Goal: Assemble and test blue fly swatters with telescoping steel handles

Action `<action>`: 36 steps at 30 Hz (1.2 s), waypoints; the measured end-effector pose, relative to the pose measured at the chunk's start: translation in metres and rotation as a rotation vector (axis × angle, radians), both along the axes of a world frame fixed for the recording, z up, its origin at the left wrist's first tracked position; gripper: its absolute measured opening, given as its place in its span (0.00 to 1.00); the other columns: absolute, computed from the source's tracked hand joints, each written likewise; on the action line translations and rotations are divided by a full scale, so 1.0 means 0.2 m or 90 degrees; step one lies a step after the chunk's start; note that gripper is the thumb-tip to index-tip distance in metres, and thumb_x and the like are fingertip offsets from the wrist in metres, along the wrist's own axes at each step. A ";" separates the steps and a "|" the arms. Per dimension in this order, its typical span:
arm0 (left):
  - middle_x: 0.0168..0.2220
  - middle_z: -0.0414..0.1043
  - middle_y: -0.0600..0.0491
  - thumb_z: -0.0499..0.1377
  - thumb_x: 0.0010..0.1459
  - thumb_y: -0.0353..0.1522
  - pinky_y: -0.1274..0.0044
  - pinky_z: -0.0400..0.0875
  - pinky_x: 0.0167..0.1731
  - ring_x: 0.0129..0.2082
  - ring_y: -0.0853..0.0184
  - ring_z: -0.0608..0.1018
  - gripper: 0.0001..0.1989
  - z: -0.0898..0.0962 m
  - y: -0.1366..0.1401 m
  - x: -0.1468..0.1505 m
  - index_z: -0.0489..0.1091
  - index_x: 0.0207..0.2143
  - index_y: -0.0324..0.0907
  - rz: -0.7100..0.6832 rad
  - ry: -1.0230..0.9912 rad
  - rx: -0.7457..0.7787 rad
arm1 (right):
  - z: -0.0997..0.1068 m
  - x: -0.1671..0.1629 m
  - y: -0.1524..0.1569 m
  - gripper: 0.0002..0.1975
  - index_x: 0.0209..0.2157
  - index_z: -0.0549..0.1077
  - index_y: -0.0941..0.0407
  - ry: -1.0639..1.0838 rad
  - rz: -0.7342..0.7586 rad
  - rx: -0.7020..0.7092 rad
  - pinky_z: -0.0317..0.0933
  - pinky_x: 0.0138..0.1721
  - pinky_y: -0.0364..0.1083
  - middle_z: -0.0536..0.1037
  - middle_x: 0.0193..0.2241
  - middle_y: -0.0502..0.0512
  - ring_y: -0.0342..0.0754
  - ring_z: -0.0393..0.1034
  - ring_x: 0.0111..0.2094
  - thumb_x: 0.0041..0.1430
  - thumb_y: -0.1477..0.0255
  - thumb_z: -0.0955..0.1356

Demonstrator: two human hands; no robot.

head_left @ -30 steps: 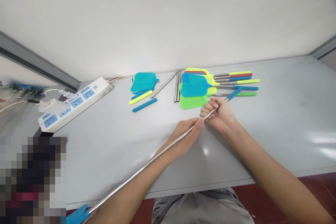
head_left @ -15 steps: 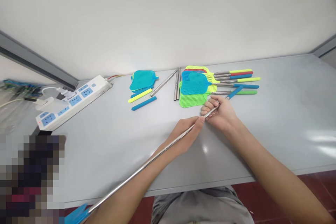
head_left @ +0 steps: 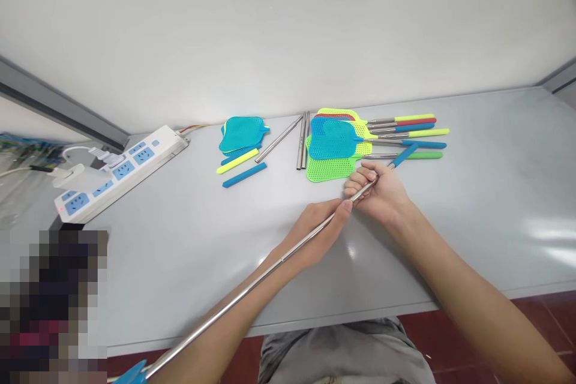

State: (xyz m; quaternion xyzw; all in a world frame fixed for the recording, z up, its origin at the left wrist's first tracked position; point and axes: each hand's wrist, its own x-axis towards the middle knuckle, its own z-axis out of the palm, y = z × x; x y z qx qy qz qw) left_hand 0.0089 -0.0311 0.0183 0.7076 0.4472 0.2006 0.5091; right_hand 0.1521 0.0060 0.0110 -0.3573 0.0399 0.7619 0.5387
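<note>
A blue fly swatter [head_left: 252,285] with its metal rod extended runs slantwise over my left forearm. Its blue head lies at the bottom left, partly cut off by the frame. My left hand [head_left: 327,225] pinches the rod near its middle top. Just beyond it, my right hand [head_left: 375,192] is closed around the rod below the blue grip [head_left: 405,156]. Behind my right hand lies a pile of fly swatters, with a blue head [head_left: 333,139] over a green head [head_left: 328,171]; their handles point right.
Left of the pile lie metal rods [head_left: 302,144], loose yellow [head_left: 237,161] and blue grips [head_left: 244,175], and stacked swatter heads [head_left: 243,134]. A power strip [head_left: 121,174] with plugs and cables stands at the left. The grey table [head_left: 486,192] meets a white wall behind.
Both hands keep their hold on the fly swatter and have hardly moved. The camera view has shifted slightly, and the swatter's head sits a little lower in the corner.
</note>
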 end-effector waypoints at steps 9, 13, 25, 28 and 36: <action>0.17 0.58 0.57 0.38 0.58 0.43 0.79 0.48 0.18 0.18 0.74 0.60 0.22 0.00 0.01 0.00 0.56 0.20 0.40 -0.011 0.010 0.011 | -0.01 0.00 0.00 0.18 0.16 0.40 0.56 -0.002 -0.005 0.004 0.44 0.12 0.40 0.42 0.11 0.44 0.39 0.38 0.13 0.47 0.75 0.59; 0.18 0.58 0.57 0.37 0.59 0.43 0.79 0.48 0.19 0.19 0.74 0.61 0.22 0.00 0.00 0.00 0.57 0.21 0.40 -0.017 0.011 0.011 | -0.01 0.00 0.00 0.18 0.16 0.40 0.56 -0.008 -0.006 0.008 0.43 0.12 0.40 0.42 0.10 0.44 0.39 0.38 0.13 0.47 0.75 0.59; 0.17 0.58 0.58 0.38 0.58 0.43 0.80 0.51 0.19 0.19 0.74 0.62 0.22 -0.01 0.01 0.00 0.59 0.21 0.40 0.018 -0.016 -0.006 | -0.02 0.00 0.01 0.18 0.14 0.42 0.56 -0.029 -0.018 0.020 0.41 0.11 0.40 0.43 0.09 0.43 0.39 0.38 0.12 0.48 0.75 0.59; 0.17 0.58 0.58 0.39 0.58 0.44 0.81 0.52 0.19 0.19 0.74 0.61 0.22 -0.01 0.01 0.00 0.59 0.21 0.40 0.030 -0.010 -0.025 | -0.02 0.01 0.01 0.17 0.14 0.42 0.56 -0.033 -0.023 0.021 0.40 0.11 0.40 0.43 0.10 0.44 0.39 0.37 0.12 0.48 0.75 0.58; 0.17 0.59 0.58 0.40 0.56 0.45 0.81 0.54 0.20 0.19 0.73 0.62 0.22 -0.02 0.01 0.00 0.59 0.21 0.40 0.043 -0.023 -0.048 | -0.02 0.01 0.01 0.17 0.14 0.42 0.56 -0.043 -0.035 0.025 0.40 0.11 0.40 0.43 0.10 0.44 0.39 0.37 0.12 0.48 0.74 0.58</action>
